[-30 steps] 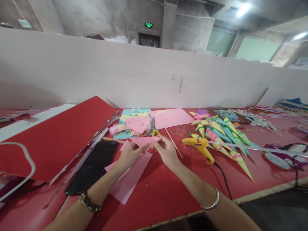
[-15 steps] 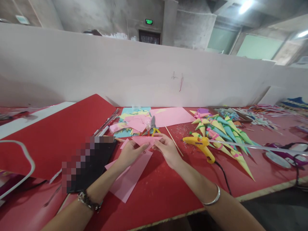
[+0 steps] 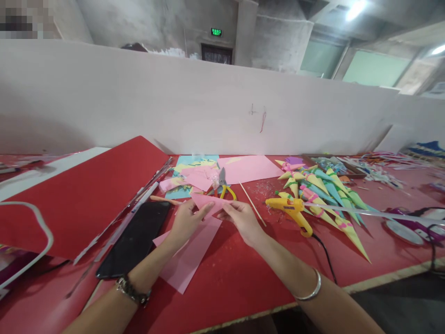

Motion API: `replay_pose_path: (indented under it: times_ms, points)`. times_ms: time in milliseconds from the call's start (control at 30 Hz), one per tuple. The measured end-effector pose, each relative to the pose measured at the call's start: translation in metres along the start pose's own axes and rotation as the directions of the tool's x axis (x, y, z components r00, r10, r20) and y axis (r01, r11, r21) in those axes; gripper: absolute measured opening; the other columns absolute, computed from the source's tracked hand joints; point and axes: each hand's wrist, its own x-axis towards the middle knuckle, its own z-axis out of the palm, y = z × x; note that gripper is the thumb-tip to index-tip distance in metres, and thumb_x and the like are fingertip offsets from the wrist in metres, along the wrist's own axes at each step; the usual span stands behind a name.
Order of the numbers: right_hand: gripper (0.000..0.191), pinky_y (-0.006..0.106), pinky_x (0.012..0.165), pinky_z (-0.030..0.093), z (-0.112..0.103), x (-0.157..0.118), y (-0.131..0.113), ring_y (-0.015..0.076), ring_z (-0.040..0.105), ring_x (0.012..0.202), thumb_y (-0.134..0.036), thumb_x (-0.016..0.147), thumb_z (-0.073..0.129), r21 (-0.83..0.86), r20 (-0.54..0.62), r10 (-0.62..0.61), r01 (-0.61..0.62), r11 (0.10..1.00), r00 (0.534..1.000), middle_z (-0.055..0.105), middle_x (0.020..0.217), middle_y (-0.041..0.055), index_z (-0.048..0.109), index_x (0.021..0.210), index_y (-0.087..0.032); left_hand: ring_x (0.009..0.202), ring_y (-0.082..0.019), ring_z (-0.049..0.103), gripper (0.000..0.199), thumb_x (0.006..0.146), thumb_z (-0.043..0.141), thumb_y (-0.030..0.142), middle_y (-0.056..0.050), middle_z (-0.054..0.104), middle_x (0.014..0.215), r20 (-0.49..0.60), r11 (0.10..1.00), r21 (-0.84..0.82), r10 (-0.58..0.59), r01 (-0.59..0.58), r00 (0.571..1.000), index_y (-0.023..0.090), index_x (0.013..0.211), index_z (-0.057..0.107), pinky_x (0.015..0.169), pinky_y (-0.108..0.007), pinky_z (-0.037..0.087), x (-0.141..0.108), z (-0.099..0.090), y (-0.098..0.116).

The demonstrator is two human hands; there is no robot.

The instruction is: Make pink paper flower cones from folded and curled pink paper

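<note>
Pink paper (image 3: 216,204) has tilted in the last half second: left tip up, top edge sloping down rightward. Left hand (image 3: 186,222) and right hand (image 3: 246,223) both pinch it over the desk (image 3: 243,278), nearside of the pliers (image 3: 223,178). Likely mid-shaping.

Was a red table (image 3: 239,283). Bore, clocked from its middle, a pink sheet (image 3: 252,170) at one o'clock, piled paper cones (image 3: 313,197) between two and three, a yellow glue gun (image 3: 294,211) (trailing a black cord (image 3: 326,253)) at three, pink paper (image 3: 194,260) at seven, a black phone (image 3: 136,239) between eight and nine.
</note>
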Motion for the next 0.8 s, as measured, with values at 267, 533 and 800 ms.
replay_pose_path:
  times_ms: [267,533,800]
  points:
    - [0.05,0.029,0.052,0.048,-0.0042,0.0004,-0.0008,0.0127,0.053,0.044,-0.066,0.063,0.059,-0.116,0.05,-0.024,0.029,0.993,0.998,0.062,0.052,0.0037,0.064,0.057,-0.016,0.042,-0.01,0.043,0.031,0.068,0.055,0.045,0.003,0.052,0.047,0.029,0.999,0.023,0.034,-0.034,0.999,0.016,0.057,0.055,0.041,-0.02,0.033,-0.0016,0.0009,-0.0015]
    - [0.049,0.027,0.052,0.043,-0.0031,0.0014,-0.0001,0.0132,0.051,0.048,-0.062,0.072,0.049,-0.245,0.128,-0.113,0.142,0.959,0.985,0.061,0.054,0.0032,0.062,0.055,-0.018,0.04,-0.009,0.04,0.036,0.074,0.046,0.048,0.005,0.043,0.041,0.022,0.997,0.055,0.048,-0.049,0.999,0.02,0.052,0.042,0.042,-0.021,0.031,-0.0014,-0.0002,-0.0019]
    - [0.026,0.022,0.052,0.031,-0.0042,-0.0043,-0.0066,0.01,0.042,0.053,-0.035,0.076,0.053,-0.377,0.222,-0.167,0.242,0.894,0.961,0.047,0.054,-0.004,0.056,0.057,-0.017,0.039,-0.008,0.034,0.037,0.07,0.053,0.044,0.005,0.038,0.039,0.203,0.992,0.103,0.048,-0.071,0.978,0.019,0.045,0.039,0.038,-0.021,0.022,-0.0004,-0.0062,-0.0018]
